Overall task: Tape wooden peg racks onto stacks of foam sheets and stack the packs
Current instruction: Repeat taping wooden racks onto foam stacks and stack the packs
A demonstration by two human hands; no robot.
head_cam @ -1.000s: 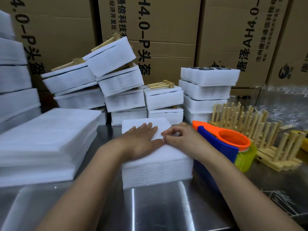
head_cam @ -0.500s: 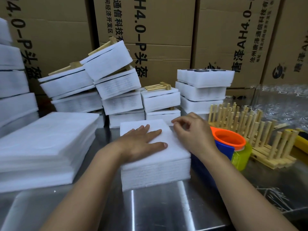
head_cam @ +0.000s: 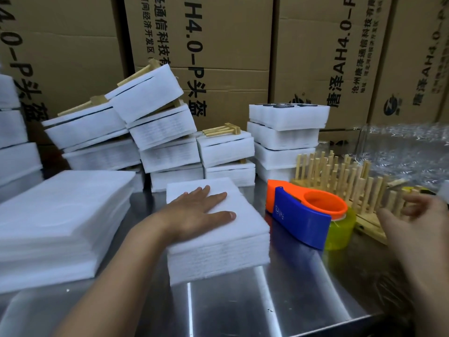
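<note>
A small stack of white foam sheets (head_cam: 243, 249) lies on the steel table in front of me. My left hand (head_cam: 196, 215) rests flat on its top, fingers straight. My right hand (head_cam: 410, 220) is blurred at the right, fingers spread, holding nothing, just in front of the wooden peg racks (head_cam: 340, 173) that stand in a cluster. An orange and blue tape dispenser (head_cam: 303, 212) with yellowish tape sits between the foam stack and the racks. Finished packs (head_cam: 226, 147) of foam with racks are piled behind.
A large stack of bigger foam sheets (head_cam: 60, 222) fills the left. More white packs (head_cam: 284, 132) stand behind, against cardboard boxes (head_cam: 206, 45). Clear plastic wrap (head_cam: 401, 147) lies at the back right. The steel table (head_cam: 267, 300) shows bare metal near me.
My right hand left the foam stack and swung right, past the tape dispenser, toward the peg racks. My left hand stayed flat on the foam.
</note>
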